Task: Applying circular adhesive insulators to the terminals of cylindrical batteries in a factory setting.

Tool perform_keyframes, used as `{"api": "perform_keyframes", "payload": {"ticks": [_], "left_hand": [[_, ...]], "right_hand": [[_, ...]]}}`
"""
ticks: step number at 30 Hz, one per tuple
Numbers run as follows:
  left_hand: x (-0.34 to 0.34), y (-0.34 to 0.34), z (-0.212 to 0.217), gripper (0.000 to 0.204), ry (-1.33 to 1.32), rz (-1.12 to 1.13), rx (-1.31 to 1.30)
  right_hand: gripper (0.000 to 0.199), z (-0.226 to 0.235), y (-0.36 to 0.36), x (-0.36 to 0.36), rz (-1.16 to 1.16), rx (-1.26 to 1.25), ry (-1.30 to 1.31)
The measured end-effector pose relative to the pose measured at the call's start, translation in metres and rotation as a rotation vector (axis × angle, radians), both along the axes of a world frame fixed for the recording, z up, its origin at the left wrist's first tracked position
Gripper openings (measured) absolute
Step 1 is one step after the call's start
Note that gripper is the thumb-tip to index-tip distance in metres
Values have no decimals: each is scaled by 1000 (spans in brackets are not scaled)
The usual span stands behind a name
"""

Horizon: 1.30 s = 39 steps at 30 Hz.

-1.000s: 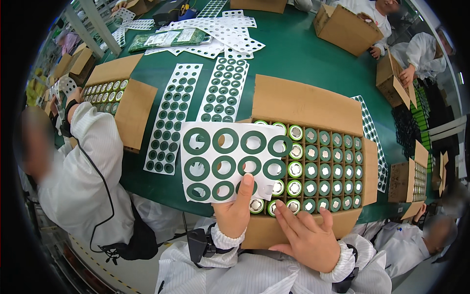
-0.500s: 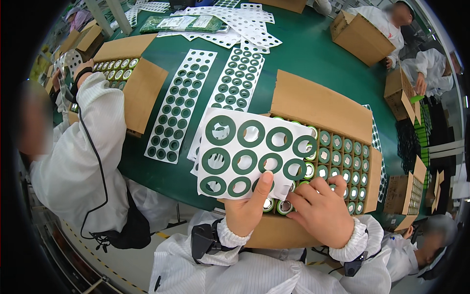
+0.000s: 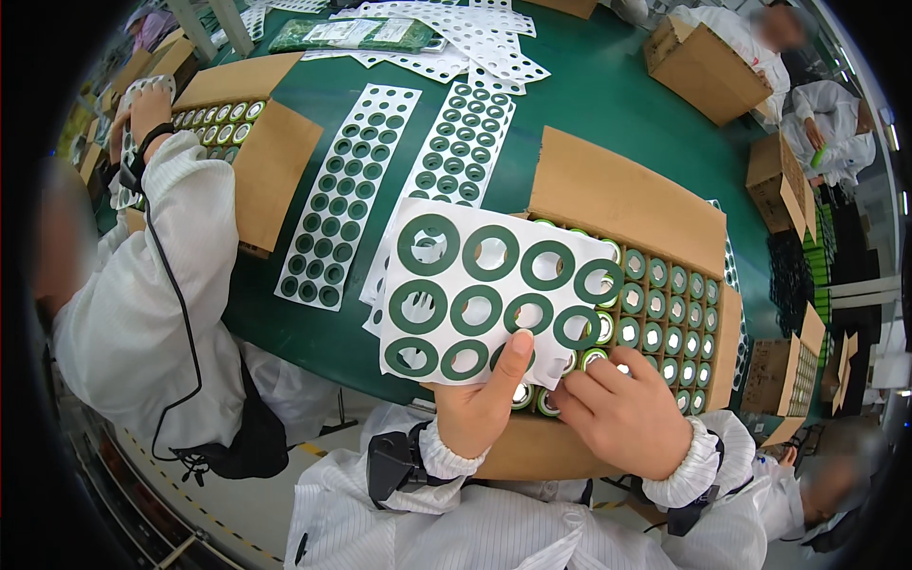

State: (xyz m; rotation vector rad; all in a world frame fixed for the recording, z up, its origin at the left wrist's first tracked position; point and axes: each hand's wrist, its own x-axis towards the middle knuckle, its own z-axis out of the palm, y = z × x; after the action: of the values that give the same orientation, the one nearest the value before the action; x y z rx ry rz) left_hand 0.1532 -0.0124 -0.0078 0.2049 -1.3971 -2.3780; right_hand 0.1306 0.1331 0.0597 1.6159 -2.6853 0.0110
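My left hand point(image 3: 475, 413) grips a white backing sheet point(image 3: 513, 287) by its lower edge, thumb on top. Rows of green ring stickers point(image 3: 405, 245) sit on it, and some at the right edge stick out past the paper. Behind the sheet stands an open cardboard box point(image 3: 627, 195) of upright cylindrical battery cells point(image 3: 628, 332) in a divider grid. Many cells at the right carry green rings on top; some nearer the sheet show bright green rims. My right hand point(image 3: 627, 418) is closed over the front cells, fingertips bunched; what they hold, if anything, is hidden.
More ring sheets point(image 3: 347, 195) lie on the green table point(image 3: 589, 85), with loose perforated sheets and a plastic-wrapped green pack point(image 3: 351, 36) at the back. A co-worker point(image 3: 152, 275) sits at the left by another cell box point(image 3: 275, 176). Other people and boxes point(image 3: 708, 71) line the right.
My right hand's fingers have drawn lower and closer together over the front cells. The sheet in my left hand barely moved. At the left, the co-worker's hand has moved up and left.
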Motion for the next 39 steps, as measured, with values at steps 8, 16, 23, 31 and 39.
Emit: {"api": "perform_keyframes", "payload": {"ticks": [8,16,23,31,39], "left_hand": [[0,-2,0,20,-17,-15,37],[-1,-1,0,22,-20,-53,116],[3,-1,-4,26,-17,-40,142],[5,-6,-8,28,20,-36,-10],[4,-4,-11,40,1,-78,70]], "right_hand": [[18,-5,4,0,-152,-55,-67],[16,5,-4,-9,-80,78,-135],[18,-15,10,-30,179,-76,-220],[27,30,22,-42,252,-179,-276],[51,69,90,-36,-51,-787,-12]]}}
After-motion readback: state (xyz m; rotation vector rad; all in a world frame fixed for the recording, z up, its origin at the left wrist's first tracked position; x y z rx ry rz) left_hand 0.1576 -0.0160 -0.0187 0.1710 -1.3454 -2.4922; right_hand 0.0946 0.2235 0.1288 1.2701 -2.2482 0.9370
